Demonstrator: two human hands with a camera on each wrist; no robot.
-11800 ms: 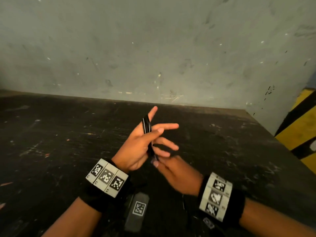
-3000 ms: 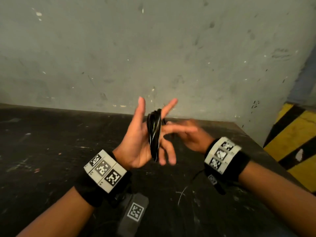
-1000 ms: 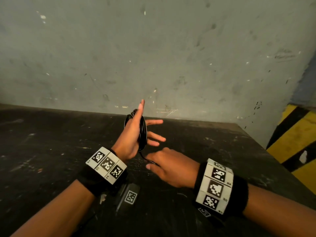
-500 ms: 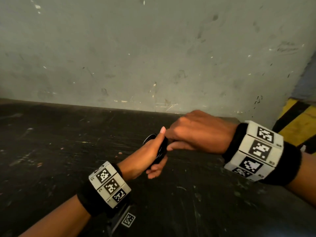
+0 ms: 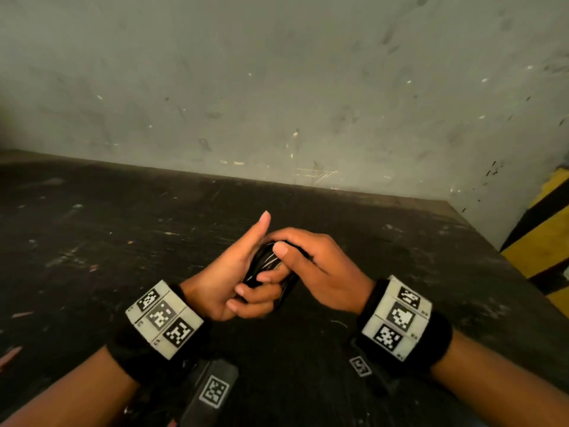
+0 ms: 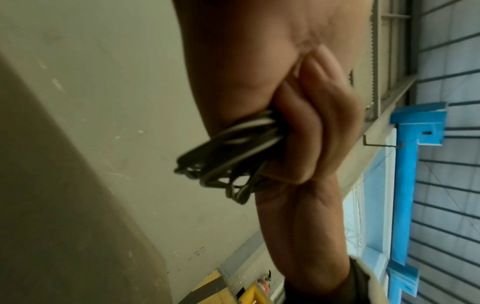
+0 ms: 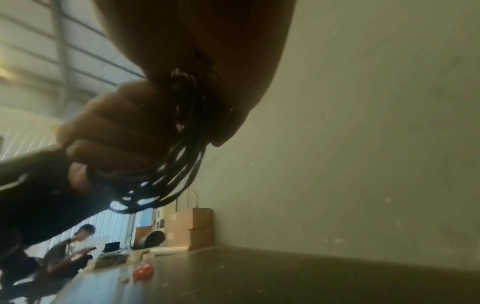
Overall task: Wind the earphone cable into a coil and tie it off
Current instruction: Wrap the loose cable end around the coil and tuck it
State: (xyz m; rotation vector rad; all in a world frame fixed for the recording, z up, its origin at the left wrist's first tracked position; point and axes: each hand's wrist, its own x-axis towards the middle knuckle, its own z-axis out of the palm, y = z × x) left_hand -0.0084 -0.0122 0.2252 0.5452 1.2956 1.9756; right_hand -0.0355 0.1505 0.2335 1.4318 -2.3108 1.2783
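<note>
A pale, scuffed wall point(image 5: 277, 72) filled the upper half of the head view, and the dark desk point(image 5: 92, 241) ran below it across the lower half. Yellow and black hazard stripes point(image 5: 542, 241) showed at the right edge. At the frame's centre, above the desk, the left hand point(image 5: 224, 278) had its grip clamped on the coil of earphone cable point(image 5: 264, 263), fingers curled round the black loops and thumb pointing up. The right hand point(image 5: 320, 269) met it from the right, its grip pinched on the same coil, thumb pressed on top. In the left wrist view the loops point(image 6: 228, 156) stuck out between the curled fingers.
</note>
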